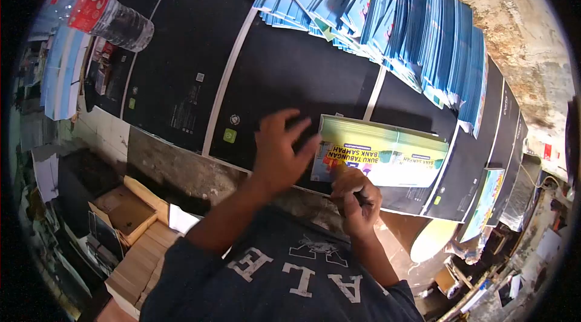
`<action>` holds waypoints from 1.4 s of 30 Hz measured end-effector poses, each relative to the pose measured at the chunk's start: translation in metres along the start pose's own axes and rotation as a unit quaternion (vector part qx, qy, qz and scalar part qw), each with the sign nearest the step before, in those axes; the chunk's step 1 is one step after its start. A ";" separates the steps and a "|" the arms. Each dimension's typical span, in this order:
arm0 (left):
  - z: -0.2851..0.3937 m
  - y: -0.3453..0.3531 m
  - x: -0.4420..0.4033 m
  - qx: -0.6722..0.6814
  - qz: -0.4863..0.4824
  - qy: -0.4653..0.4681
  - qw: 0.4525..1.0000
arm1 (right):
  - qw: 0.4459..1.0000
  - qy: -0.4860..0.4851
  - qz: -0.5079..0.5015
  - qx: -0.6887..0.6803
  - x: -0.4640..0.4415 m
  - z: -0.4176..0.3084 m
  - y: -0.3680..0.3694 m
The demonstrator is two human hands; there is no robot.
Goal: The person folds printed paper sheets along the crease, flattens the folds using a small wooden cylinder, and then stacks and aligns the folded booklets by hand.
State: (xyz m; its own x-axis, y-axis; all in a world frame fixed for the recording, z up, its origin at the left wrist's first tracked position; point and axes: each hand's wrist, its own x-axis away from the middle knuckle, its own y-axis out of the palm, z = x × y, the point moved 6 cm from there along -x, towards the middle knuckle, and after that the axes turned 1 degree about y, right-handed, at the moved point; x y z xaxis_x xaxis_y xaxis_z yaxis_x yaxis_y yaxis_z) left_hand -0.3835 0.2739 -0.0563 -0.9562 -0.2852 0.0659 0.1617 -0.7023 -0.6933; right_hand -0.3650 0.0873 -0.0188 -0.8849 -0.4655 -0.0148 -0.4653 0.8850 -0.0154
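Note:
A stack of yellow, white and blue printed booklets [411,168] lies on the black tabletop in front of me, its cover reading "BUKU TABUNGAN BANK SAMPAH" upside down. My left hand [279,154] hovers just left of the stack, fingers spread and slightly blurred, with nothing visible in it. At the stack's near edge is my right hand [358,198], its fingers curled inward. Something small and dark may be in that grip, but I cannot make it out. Beyond the stack, a long fanned row of blue booklets [417,32] stands leaning together.
A clear plastic bottle [124,24] with a red label lies at the far left. Black panels with pale seams form the work surface [181,50]. An open cardboard box [121,210] sits lower left. Another colourful booklet pile [484,204] rests at the right edge, near a stained wall [520,38].

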 end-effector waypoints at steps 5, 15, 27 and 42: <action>0.021 0.026 0.026 -0.016 0.014 -0.030 0.999 | 0.997 -0.016 0.012 -0.072 0.002 0.006 -0.002; 0.033 0.032 0.040 0.079 0.062 -0.004 0.995 | 0.992 -0.063 0.005 -0.106 0.004 0.018 -0.006; 0.035 0.024 0.035 0.132 0.100 -0.001 0.986 | 0.988 -0.119 -0.030 -0.090 0.004 0.020 -0.009; 0.059 0.011 -0.031 -0.098 -0.019 0.155 0.983 | 0.989 -0.125 0.000 -0.082 0.005 0.020 -0.017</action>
State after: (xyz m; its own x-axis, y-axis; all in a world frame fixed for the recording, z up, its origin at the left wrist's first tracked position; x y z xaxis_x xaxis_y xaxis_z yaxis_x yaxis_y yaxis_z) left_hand -0.3379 0.2363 -0.0239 -0.9940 -0.0269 -0.1059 0.1027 -0.5612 -0.8213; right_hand -0.3610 0.0704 -0.0384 -0.8618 -0.4344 -0.2621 -0.4805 0.8646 0.1471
